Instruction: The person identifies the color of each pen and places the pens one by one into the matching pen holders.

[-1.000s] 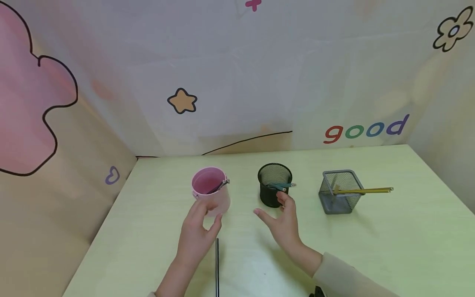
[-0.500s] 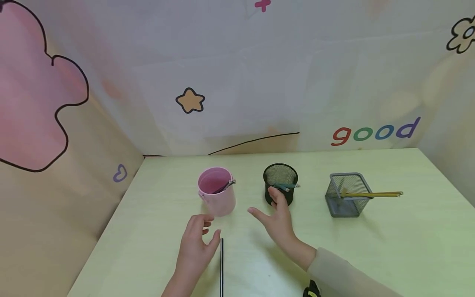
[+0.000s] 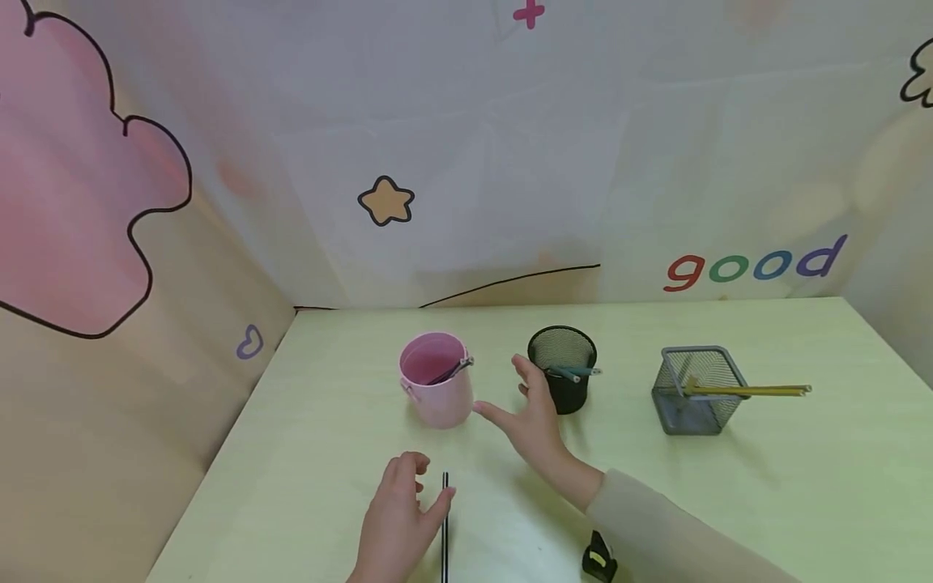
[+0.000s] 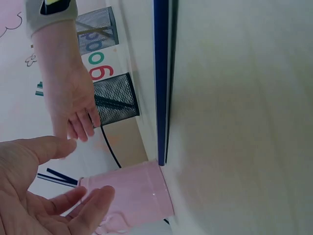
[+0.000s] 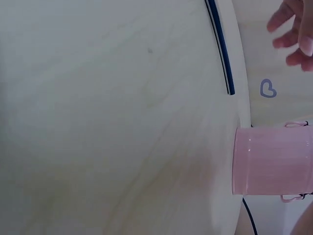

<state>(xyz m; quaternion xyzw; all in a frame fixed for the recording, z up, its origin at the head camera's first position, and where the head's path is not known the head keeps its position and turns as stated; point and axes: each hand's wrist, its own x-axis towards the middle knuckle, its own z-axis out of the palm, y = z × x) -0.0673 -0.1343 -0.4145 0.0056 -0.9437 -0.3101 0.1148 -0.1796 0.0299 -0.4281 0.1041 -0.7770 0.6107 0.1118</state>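
Note:
My left hand (image 3: 401,518) hovers low over the near table with thumb and fingers apart and loosely bent, nothing between them. Beside it lies a long thin dark blue strip (image 3: 445,526) with a pale line along it; touching cannot be told. My right hand (image 3: 535,425) reaches between a pink bucket (image 3: 445,405) and a round black mesh pen cup (image 3: 568,397), thumb and fingers spread and holding nothing. Dark slim sticks (image 3: 452,372) lean in the bucket. Teal pencils (image 3: 574,373) rest in the black cup. The left wrist view also shows my right hand (image 4: 73,100).
A square grey mesh pen holder (image 3: 688,417) stands on the right, with yellow pencils (image 3: 765,390) sticking out sideways. A printed cloth backdrop (image 3: 510,162) rises behind the pale green table (image 3: 729,510). A black device (image 3: 600,559) sits by the right sleeve.
My left hand has drawn back from the pink bucket toward me. My right hand has moved left, away from the front of the black cup. The head view has shifted slightly left.

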